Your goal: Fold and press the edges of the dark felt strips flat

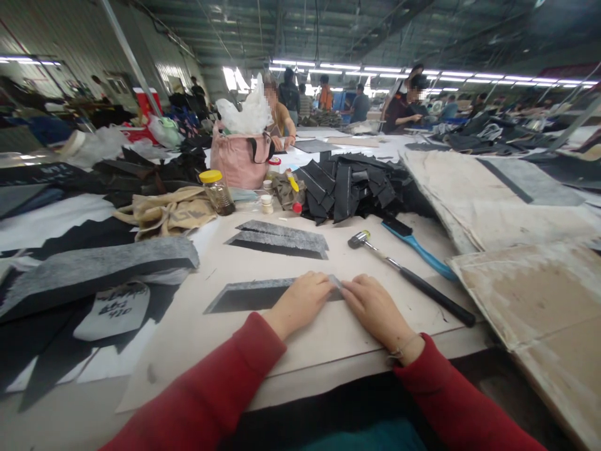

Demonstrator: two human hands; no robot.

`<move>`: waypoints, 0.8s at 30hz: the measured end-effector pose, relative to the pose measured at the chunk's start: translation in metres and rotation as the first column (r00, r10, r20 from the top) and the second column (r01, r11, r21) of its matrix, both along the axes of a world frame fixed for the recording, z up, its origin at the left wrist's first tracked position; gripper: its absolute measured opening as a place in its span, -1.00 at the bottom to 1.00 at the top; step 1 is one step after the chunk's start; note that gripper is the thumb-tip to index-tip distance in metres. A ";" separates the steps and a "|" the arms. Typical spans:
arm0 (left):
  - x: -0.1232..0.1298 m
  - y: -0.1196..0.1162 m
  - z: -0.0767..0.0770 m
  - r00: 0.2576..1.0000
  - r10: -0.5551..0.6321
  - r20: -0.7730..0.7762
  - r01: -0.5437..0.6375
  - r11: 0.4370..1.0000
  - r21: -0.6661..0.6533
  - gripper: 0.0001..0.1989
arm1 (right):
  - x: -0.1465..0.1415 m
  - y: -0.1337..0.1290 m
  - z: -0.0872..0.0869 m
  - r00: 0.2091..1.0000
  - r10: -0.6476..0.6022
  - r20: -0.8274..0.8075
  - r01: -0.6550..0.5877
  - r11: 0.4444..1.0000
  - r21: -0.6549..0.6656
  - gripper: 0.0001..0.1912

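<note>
A dark fabric strip (251, 297) with a grey fleecy upper edge lies flat on the pale board (300, 341). My left hand (303, 303) is closed at its right part, fingertips pressed on the strip. From the other side my right hand (379, 308) pinches the strip's right end, where a small grey corner stands up between my hands. Farther back on the board rest two overlapping grey-and-black strips (282, 240). To the right of my hands lie a hammer (399, 269) with a black grip and a blue-handled brush (422, 249). My palms hide part of the held strip.
Behind the board is a heap of black fabric pieces (347, 185), beside a pink bag (239, 156) and a yellow-lidded jar (216, 191). Cardboard sheets (530, 294) border the right side. More dark fabric (94, 275) is piled at left. Several people work farther back.
</note>
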State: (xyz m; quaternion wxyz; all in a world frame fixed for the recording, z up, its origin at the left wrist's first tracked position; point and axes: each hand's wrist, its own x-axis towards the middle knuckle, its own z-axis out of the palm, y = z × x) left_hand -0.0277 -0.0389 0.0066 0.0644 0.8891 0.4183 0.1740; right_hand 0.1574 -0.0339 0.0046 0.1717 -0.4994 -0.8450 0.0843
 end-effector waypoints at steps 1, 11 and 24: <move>0.000 -0.001 0.000 1.000 0.006 0.003 -0.006 1.000 0.001 -0.77 | 0.000 0.001 -0.001 0.999 -0.007 -0.039 0.006 1.000 -0.026 -0.73; 0.001 -0.004 0.001 0.996 0.079 -0.038 -0.078 0.997 0.010 -0.76 | -0.010 -0.002 -0.007 0.984 -0.005 -0.176 -0.001 0.999 -0.033 -0.73; 0.000 0.001 -0.005 0.987 0.148 0.061 -0.149 0.989 0.022 -0.71 | -0.015 -0.008 0.000 0.986 0.085 0.145 -0.097 0.992 0.078 -0.74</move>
